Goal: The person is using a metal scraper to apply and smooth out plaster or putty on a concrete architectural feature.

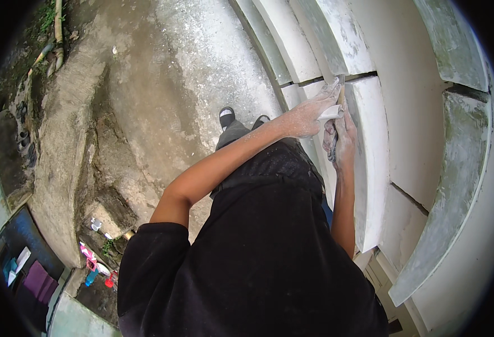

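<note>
Both my hands are coated in white dust and meet close together beside the white concrete ledges. My left hand (306, 119) reaches in from the left with its fingers stretched forward and close together. Against its thumb side is a small white flat piece (330, 114); whether it is paper, a blade or filler I cannot make out. My right hand (346, 140) has its fingers curled in, closed round something dark and mostly hidden. A thin flat strip, like a narrow blade (341, 84), sticks up past the fingertips of both hands.
White and grey-green concrete ledges (370, 163) run in layers along the right, with dark gaps between sections. Below lies a rough concrete floor (207, 62). At the left are a low concrete curb (70, 151), a pipe (59, 33) and colourful litter (92, 261).
</note>
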Tool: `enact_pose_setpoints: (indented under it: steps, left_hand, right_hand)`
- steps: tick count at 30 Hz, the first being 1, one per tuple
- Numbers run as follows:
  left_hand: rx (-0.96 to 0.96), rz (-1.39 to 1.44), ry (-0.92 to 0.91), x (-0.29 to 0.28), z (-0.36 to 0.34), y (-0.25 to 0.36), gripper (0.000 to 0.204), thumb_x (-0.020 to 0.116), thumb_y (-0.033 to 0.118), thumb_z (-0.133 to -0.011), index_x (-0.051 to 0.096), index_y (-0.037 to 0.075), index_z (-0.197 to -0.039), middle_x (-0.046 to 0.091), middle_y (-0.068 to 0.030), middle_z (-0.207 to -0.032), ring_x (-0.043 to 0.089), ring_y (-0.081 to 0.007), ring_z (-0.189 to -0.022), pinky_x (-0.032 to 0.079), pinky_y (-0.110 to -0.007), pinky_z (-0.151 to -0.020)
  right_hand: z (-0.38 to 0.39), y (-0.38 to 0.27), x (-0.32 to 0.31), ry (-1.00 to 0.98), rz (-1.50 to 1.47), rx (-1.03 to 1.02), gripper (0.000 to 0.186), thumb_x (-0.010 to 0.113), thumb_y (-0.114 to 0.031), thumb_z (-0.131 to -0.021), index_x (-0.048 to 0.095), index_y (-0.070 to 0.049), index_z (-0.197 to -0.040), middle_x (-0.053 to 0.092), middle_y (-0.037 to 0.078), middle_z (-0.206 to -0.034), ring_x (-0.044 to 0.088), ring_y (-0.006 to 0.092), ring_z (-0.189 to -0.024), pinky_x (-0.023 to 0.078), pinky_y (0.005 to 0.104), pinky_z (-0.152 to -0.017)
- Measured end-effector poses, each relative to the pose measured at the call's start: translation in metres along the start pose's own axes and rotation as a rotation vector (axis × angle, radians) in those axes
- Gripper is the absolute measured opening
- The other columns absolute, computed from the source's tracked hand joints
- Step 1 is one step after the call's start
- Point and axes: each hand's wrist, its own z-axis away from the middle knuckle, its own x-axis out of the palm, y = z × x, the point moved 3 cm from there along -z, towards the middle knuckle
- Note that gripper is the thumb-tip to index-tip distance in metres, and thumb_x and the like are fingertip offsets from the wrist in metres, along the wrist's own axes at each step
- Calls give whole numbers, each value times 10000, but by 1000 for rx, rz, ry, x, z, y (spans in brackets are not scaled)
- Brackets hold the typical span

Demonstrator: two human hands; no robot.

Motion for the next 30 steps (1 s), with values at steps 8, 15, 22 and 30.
enact_pose_setpoints:
  steps: [8, 15, 22, 30]
  left_hand:
    - [-30, 47, -84, -2, 0, -5, 814, 473, -80, -617, 320, -75, -1417, 247, -279, -1515, 185, -351, -1445, 125, -376, -1199]
    - [70, 27, 9, -3, -1, -2, 615, 631, -7, -682, 477, -42, -1277, 397, -307, -1397, 334, -409, -1353, 261, -393, -1146]
    - [-250, 88, -87, -37, -19, 18, 548, 529, -48, -682, 503, -52, -1229, 472, -302, -1325, 425, -405, -1287, 312, -383, -1115]
    - [-104, -44, -2, -40, 7, 37, 746, 444, -98, -597, 420, -94, -1342, 375, -269, -1450, 334, -378, -1373, 253, -372, -1153]
  right_hand:
    - [4, 11, 17, 72, 9, -76, 241, 429, -205, -1021, 504, -41, -1181, 456, -3, -675, 399, 62, -415, 325, 224, -353]
    - [4, 11, 18, 97, -18, -89, 168, 442, -203, -1014, 510, -52, -1039, 465, 6, -670, 414, 69, -412, 330, 228, -343]
    - [-24, -12, 23, -27, -61, -45, 286, 497, -238, -995, 546, -17, -1169, 484, -19, -673, 406, 34, -444, 319, 206, -374]
    - [28, -47, -2, 118, 617, -289, 502, 544, -168, -952, 434, -69, -1432, 452, -10, -640, 399, 62, -450, 365, 247, -422]
